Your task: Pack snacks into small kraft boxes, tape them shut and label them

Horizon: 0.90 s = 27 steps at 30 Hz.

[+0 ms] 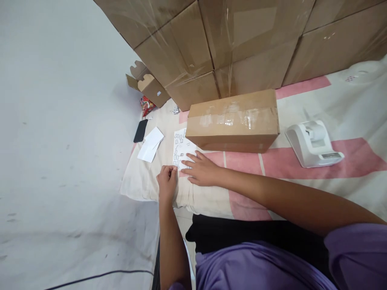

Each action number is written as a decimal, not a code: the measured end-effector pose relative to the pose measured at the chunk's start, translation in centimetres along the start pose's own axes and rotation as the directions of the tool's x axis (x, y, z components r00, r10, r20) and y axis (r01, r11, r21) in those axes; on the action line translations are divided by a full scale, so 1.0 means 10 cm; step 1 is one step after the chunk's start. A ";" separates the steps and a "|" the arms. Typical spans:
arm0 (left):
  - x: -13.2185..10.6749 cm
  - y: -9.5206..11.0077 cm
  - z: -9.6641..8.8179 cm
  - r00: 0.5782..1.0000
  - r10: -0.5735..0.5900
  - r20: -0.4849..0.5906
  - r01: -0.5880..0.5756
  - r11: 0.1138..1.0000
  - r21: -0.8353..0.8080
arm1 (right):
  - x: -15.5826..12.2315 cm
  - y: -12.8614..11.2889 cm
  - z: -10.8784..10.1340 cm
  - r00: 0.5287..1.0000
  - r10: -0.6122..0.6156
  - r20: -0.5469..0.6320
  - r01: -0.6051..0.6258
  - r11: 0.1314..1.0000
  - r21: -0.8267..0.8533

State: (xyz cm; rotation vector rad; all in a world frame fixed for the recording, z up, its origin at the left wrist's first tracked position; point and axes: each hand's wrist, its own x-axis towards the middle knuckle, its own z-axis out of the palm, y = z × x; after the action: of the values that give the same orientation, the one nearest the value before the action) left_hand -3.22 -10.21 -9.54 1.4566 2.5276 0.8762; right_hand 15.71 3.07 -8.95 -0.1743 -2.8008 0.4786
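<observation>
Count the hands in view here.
2: the left hand at the near edge of the marked paper, the right hand spread over its near right part.

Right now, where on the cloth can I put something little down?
There's bare cloth between the white papers, left hand and front edge, and a narrow pink strip between the cardboard box and right forearm. It's crowded around the drawn-on sheet, beside the right hand.

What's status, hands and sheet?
Right hand spread on marked white sheet. Left hand curled at its near-left corner. Cardboard box hides its far-right part.
</observation>
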 end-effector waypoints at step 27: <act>0.01 0.07 0.03 0.999 -0.034 -0.033 0.040 0.984 0.174 | 0.01 -0.01 0.04 1.000 0.000 -0.004 0.000 1.000 -0.007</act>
State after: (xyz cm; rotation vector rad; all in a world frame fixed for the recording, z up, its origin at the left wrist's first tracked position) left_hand -2.59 -9.72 -9.44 1.4468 2.7047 0.6918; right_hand 15.51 2.87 -9.22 -0.1762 -2.7986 0.4677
